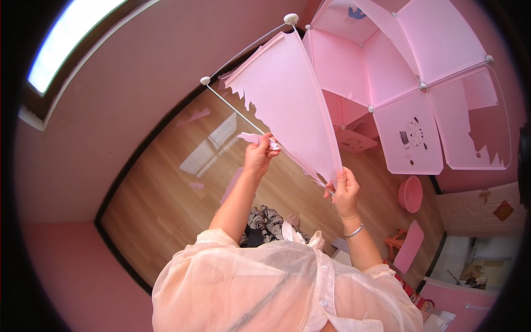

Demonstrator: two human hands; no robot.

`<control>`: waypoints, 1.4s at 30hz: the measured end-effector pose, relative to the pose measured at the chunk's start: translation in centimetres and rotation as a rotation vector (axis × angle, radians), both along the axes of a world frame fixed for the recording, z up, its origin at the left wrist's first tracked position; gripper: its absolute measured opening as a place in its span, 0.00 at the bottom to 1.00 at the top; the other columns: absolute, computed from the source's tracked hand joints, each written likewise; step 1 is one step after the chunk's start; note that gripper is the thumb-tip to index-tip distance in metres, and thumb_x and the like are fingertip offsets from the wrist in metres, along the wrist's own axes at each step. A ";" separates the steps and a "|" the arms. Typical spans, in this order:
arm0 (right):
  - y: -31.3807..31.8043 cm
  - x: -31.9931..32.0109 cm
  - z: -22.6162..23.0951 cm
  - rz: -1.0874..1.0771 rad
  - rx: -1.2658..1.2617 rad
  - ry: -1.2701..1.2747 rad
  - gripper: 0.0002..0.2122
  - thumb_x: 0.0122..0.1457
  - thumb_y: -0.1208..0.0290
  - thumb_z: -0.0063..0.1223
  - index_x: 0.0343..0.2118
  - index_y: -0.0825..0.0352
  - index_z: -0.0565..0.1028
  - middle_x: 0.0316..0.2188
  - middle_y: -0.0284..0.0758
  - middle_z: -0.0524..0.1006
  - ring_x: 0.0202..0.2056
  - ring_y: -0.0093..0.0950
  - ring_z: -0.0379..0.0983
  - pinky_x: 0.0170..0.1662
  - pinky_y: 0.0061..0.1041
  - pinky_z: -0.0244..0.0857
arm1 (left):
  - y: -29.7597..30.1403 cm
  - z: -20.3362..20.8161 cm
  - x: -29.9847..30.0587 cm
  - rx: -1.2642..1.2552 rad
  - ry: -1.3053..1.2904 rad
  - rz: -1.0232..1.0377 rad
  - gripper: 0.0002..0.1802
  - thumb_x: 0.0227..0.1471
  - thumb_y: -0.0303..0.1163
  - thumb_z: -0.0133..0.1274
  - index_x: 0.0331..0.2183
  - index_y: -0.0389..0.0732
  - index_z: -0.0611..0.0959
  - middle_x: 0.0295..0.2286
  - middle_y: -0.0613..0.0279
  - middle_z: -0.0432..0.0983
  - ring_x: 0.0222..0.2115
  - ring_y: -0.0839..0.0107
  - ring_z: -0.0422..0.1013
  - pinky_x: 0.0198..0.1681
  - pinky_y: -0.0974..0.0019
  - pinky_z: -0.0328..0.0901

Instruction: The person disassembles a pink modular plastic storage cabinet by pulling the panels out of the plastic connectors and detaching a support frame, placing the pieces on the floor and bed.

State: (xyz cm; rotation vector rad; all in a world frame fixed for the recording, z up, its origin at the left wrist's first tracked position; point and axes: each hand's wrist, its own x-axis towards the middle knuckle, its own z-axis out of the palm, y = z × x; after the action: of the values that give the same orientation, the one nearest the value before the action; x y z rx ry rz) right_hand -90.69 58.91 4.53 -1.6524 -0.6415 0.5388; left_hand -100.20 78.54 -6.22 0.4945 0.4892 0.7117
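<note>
A torn pink plastic panel (287, 94) hangs in a thin white metal frame (235, 109) with white round connectors (291, 19) at its corners. Its left edge is jagged, and bare frame wire shows there. My left hand (260, 156) is closed on a crumpled torn strip of pink plastic (251, 138) beside the frame's lower wire. Fingers of my right hand (347, 191) pinch the panel's near corner, where the sheet is ripped. A bracelet (354, 230) circles my right wrist.
Pink cube shelving (390, 61) stands at the right, with a cartoon-printed door (412, 135) and another torn panel (448, 116). Pink scraps (193, 117) lie on the wooden floor (160, 193). A pink basin (410, 194) and a loose pink board (409, 247) are farther right.
</note>
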 end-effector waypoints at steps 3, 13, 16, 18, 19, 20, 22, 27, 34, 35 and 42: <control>-0.1 0.0 -0.3 0.004 0.004 0.003 0.13 0.58 0.64 0.33 0.34 0.70 0.66 0.14 0.30 0.66 0.11 0.19 0.62 0.11 0.13 0.53 | -0.6 0.4 0.1 0.010 0.089 0.082 0.16 0.50 0.34 0.44 0.36 0.30 0.70 0.25 0.55 0.71 0.19 0.71 0.71 0.20 0.76 0.69; 0.7 0.1 0.2 -0.061 0.080 -0.014 0.11 0.59 0.67 0.33 0.32 0.71 0.65 0.12 0.29 0.64 0.11 0.16 0.60 0.13 0.15 0.56 | -4.9 -4.1 -1.4 0.582 0.784 -0.035 0.22 0.47 0.38 0.49 0.42 0.35 0.69 0.39 0.51 0.67 0.40 0.63 0.64 0.41 0.61 0.61; 0.4 0.3 0.5 -0.097 0.068 0.037 0.11 0.59 0.67 0.33 0.32 0.71 0.65 0.12 0.29 0.64 0.11 0.15 0.59 0.13 0.15 0.57 | -4.5 1.3 -0.1 0.310 0.458 -0.375 0.28 0.44 0.44 0.51 0.45 0.41 0.67 0.46 0.52 0.61 0.49 0.65 0.54 0.48 0.60 0.52; 0.8 -0.6 0.5 -0.093 0.085 0.087 0.11 0.59 0.67 0.33 0.32 0.71 0.65 0.12 0.29 0.64 0.11 0.15 0.59 0.13 0.16 0.58 | -5.1 3.9 0.4 0.097 0.190 -0.469 0.22 0.46 0.43 0.50 0.41 0.41 0.70 0.41 0.54 0.66 0.46 0.66 0.59 0.46 0.63 0.55; 0.9 -0.9 0.4 -0.071 0.093 0.112 0.11 0.58 0.67 0.34 0.32 0.71 0.64 0.13 0.29 0.64 0.11 0.15 0.58 0.13 0.16 0.58 | -5.5 4.1 0.7 0.095 0.190 -0.468 0.22 0.46 0.43 0.50 0.41 0.41 0.70 0.41 0.54 0.66 0.46 0.66 0.59 0.46 0.63 0.55; 1.0 -1.2 0.2 -0.049 0.102 0.137 0.10 0.58 0.67 0.35 0.31 0.71 0.64 0.13 0.29 0.64 0.11 0.15 0.58 0.12 0.16 0.58 | -5.8 4.1 0.8 0.087 0.084 -0.424 0.19 0.47 0.41 0.48 0.38 0.39 0.71 0.38 0.56 0.68 0.42 0.67 0.63 0.44 0.63 0.58; 1.1 -1.1 -0.3 -0.042 0.099 0.085 0.10 0.58 0.66 0.35 0.32 0.70 0.64 0.12 0.29 0.63 0.10 0.16 0.58 0.11 0.14 0.55 | -6.2 5.2 1.1 0.041 -0.022 -0.336 0.13 0.49 0.37 0.46 0.30 0.35 0.72 0.27 0.59 0.73 0.28 0.72 0.70 0.36 0.66 0.65; 1.2 -1.7 -1.2 -0.039 0.069 -0.073 0.10 0.58 0.67 0.36 0.34 0.69 0.64 0.12 0.29 0.64 0.09 0.16 0.60 0.11 0.13 0.55 | -6.6 5.1 1.5 0.055 0.169 -0.333 0.13 0.49 0.37 0.45 0.26 0.35 0.72 0.19 0.59 0.71 0.17 0.75 0.68 0.23 0.71 0.68; 1.4 -1.7 -1.6 -0.037 -0.015 -0.284 0.10 0.57 0.68 0.38 0.36 0.69 0.67 0.11 0.28 0.66 0.11 0.15 0.62 0.12 0.15 0.55 | -7.0 3.8 1.8 0.056 0.289 -0.223 0.12 0.49 0.34 0.42 0.24 0.34 0.71 0.15 0.60 0.69 0.12 0.75 0.66 0.14 0.70 0.67; 1.4 -1.6 -1.6 -0.034 -0.004 -0.233 0.10 0.57 0.68 0.38 0.36 0.69 0.67 0.11 0.28 0.66 0.11 0.15 0.62 0.12 0.15 0.55 | -7.0 3.6 1.7 0.055 0.293 -0.216 0.12 0.49 0.34 0.42 0.24 0.34 0.71 0.15 0.60 0.69 0.12 0.75 0.66 0.14 0.70 0.67; 1.5 -1.8 -1.4 -0.013 -0.010 -0.242 0.11 0.57 0.68 0.37 0.35 0.70 0.67 0.11 0.28 0.65 0.10 0.15 0.60 0.11 0.15 0.54 | -7.2 4.9 2.0 -0.031 0.261 -0.139 0.10 0.43 0.27 0.40 0.30 0.32 0.68 0.24 0.58 0.68 0.23 0.71 0.68 0.23 0.65 0.68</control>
State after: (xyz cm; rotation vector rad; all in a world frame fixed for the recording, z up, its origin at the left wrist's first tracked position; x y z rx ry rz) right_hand -92.53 60.36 3.10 -1.7446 -0.8052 0.3352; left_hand -98.19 71.34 -1.31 0.5897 0.7023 0.5069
